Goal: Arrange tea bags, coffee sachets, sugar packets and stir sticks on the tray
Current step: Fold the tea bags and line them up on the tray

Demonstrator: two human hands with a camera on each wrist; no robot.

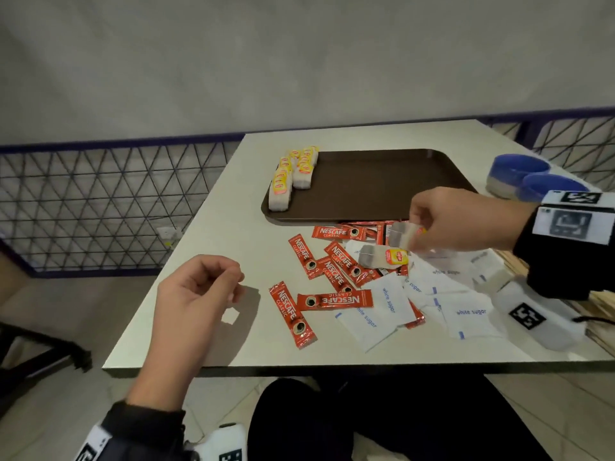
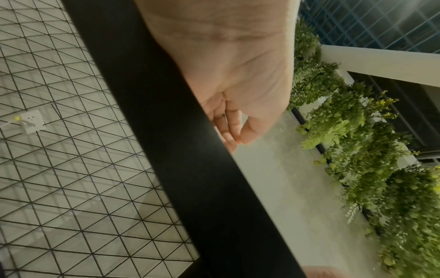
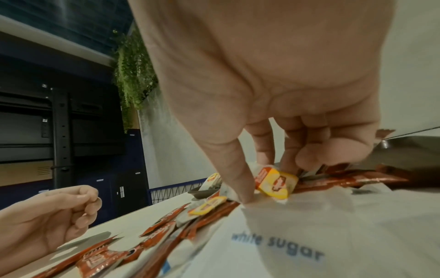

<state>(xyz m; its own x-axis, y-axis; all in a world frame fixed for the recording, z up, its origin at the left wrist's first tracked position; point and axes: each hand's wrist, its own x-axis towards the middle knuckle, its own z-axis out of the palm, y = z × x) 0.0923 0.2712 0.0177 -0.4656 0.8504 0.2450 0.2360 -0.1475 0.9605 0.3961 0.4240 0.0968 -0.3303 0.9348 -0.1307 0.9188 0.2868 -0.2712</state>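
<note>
Stir sticks (image 1: pixel 519 261) mostly hidden under right hand (image 1: pixel 466 221), which pinches a tea bag (image 1: pixel 404 235). Left hand (image 1: pixel 189 294) loosely curled, holding nothing. Tray (image 1: pixel 382 188) holds tea bags (image 1: pixel 293 174) at its left edge.

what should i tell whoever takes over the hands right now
Right hand pinches a tea bag above the loose pile. Left hand hovers loosely curled, holding nothing.
Done: two rows of tea bags stand at the left end of the brown tray.
Left: another loose tea bag, the red coffee sachets and the white sugar packets, all scattered on the table in front of the tray. Wooden stir sticks seemingly lie at the right edge, mostly hidden by the right arm.
</note>
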